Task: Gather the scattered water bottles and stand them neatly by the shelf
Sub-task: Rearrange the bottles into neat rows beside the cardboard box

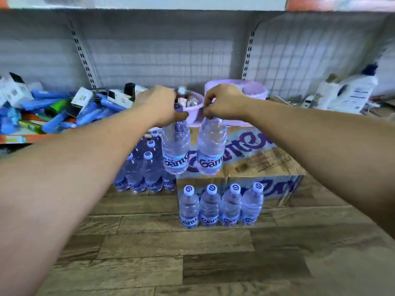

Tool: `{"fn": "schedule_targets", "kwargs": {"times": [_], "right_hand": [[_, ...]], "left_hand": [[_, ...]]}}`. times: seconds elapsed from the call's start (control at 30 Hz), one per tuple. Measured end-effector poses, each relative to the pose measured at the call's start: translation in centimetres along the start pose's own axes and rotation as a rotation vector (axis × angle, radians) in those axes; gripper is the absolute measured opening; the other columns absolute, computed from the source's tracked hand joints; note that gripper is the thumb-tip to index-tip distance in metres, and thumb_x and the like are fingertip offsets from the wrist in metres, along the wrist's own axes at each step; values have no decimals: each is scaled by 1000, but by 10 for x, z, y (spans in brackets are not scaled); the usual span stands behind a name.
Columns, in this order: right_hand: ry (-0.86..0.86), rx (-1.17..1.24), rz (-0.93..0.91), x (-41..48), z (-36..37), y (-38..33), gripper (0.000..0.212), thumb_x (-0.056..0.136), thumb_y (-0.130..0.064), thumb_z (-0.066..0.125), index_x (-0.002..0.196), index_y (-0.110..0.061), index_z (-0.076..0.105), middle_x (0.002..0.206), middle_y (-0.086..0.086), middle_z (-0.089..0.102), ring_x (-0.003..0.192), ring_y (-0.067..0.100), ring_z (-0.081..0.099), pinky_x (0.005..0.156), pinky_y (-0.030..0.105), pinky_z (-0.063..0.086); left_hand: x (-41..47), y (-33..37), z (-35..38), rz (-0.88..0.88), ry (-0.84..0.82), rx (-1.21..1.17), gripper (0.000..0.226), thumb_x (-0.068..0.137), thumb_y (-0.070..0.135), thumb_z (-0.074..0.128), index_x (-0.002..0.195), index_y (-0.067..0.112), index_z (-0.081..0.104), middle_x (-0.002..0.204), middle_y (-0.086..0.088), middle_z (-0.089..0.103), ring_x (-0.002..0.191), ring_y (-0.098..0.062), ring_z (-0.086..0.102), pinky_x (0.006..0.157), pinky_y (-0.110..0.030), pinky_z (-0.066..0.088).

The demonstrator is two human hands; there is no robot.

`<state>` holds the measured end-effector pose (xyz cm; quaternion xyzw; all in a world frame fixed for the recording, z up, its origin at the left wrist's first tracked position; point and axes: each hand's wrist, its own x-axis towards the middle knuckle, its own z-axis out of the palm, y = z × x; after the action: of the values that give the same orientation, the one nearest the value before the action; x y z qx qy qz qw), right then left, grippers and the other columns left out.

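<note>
- Left hand (159, 103): grips the left water bottle (175, 147) by its cap.
- Right hand (223, 102): grips the right water bottle (210, 149) by its neck.
- Both bottles hang above the cardboard carton (256, 163).

clear water bottles, pale caps, blue labels: the left lifted bottle (175, 150) and right lifted bottle (211, 149) hang upright side by side at frame centre. a row of four (209, 207) stands below centre, and a cluster (149, 169) stands upright centre-left.
</note>
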<state>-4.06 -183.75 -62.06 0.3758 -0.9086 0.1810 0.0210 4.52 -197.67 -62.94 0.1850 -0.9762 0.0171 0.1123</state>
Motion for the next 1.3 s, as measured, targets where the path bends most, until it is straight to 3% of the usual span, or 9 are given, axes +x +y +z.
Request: {"fn": "schedule_targets", "kwargs": {"times": [0.27,0.43,0.57,0.67,0.77,0.9,1.03,1.13,1.3], "right_hand": [[-6,-14,159,-35,-52,109,18,75,-15,65,90,-19,72,83,-1,60,80,20,55,67,25,45],[-37,-65,221,-55,-61,175,13,72,-18,67,84,-22,71,88,5,66,84,22,59,69,28,48],[-52,-121,217,-73,-59,211,20,74,-12,67,94,-13,72,74,-2,56,81,22,56,66,25,41],[-89,-122,195,-81,-45,233,17,74,-7,67,91,-8,69,69,-10,52,73,14,46,58,15,40],[-141,-130,217,-85,-26,256,16,72,-13,69,88,-16,73,81,1,60,81,19,52,68,25,43],[-186,-64,213,-88,7,278,17,73,-11,69,89,-18,72,74,-3,54,81,18,50,62,24,37],[-239,-55,228,-95,36,297,18,75,-8,67,91,-16,72,76,0,55,79,21,49,55,21,34],[-292,-70,235,-98,59,310,19,73,-10,68,91,-17,71,78,2,59,84,28,56,62,26,39],[-362,-74,208,-100,93,319,24,76,-9,68,99,-16,71,87,0,55,81,20,49,61,22,38]], "left_hand": [[32,133,-4,101,-25,-277,43,80,41,58,53,13,39,57,-6,48,72,-30,53,62,-30,38],[40,202,13,183,7,-225,49,80,46,54,91,0,63,101,-23,62,95,-37,57,66,-34,34],[39,239,39,202,-57,-313,34,78,44,59,79,10,56,82,-12,52,80,-29,50,63,-30,30],[37,262,61,213,-107,-335,30,76,39,63,80,10,57,86,-16,57,79,-30,52,61,-30,31],[36,279,90,229,-184,-316,31,73,39,66,70,12,50,83,-13,65,75,-31,57,59,-29,35],[30,290,132,181,-261,-309,34,72,37,65,57,17,41,63,-1,48,70,-26,53,55,-27,33],[18,297,165,160,-284,-335,27,75,37,64,81,12,55,85,-10,57,85,-29,61,61,-29,38],[8,301,191,94,-282,-371,37,80,38,62,103,8,57,107,-15,62,96,-32,61,67,-30,40],[-6,299,230,22,-227,-343,34,87,28,57,115,8,51,111,-18,64,103,-37,61,68,-33,38]]}}
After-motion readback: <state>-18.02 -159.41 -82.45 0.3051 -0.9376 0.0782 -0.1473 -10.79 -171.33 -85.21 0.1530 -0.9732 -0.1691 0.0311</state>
